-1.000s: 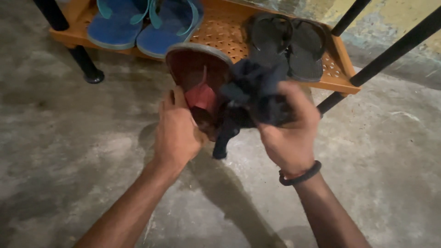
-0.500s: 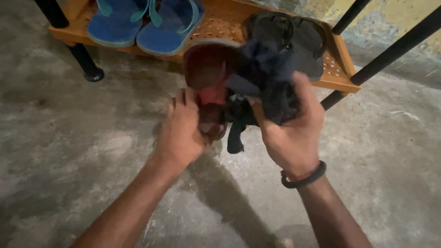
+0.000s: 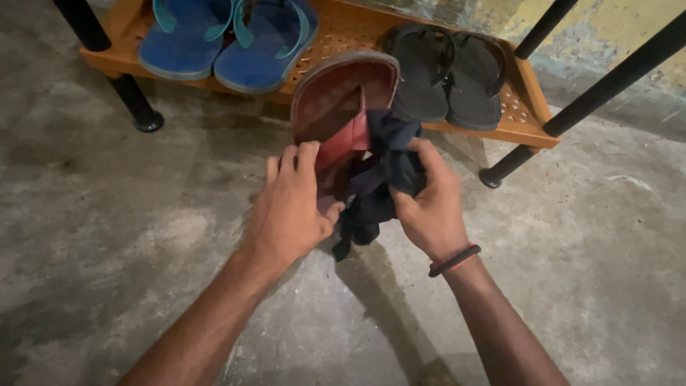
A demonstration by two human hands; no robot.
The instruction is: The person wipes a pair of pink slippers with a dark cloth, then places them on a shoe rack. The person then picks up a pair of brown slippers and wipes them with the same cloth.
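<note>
Concrete floor (image 3: 107,236), grey and mottled, is spreading beneath everything, and beyond the grip an orange perforated shoe rack (image 3: 525,118) on black legs is carrying a pair of blue flip-flops (image 3: 229,39) and a pair of black flip-flops (image 3: 446,75). Nearer, a worn red-brown rubber sandal (image 3: 339,93) is standing tilted upward, its heel end clamped in the left hand (image 3: 289,211), fingers curling over its edge. Pressing against the sole's right side, the right hand (image 3: 429,207) is closing around a bunched dark blue cloth (image 3: 379,179), a loose tail hanging below. That sandal looks light and flexible, best held at the heel; the cloth is soft and limp.
</note>
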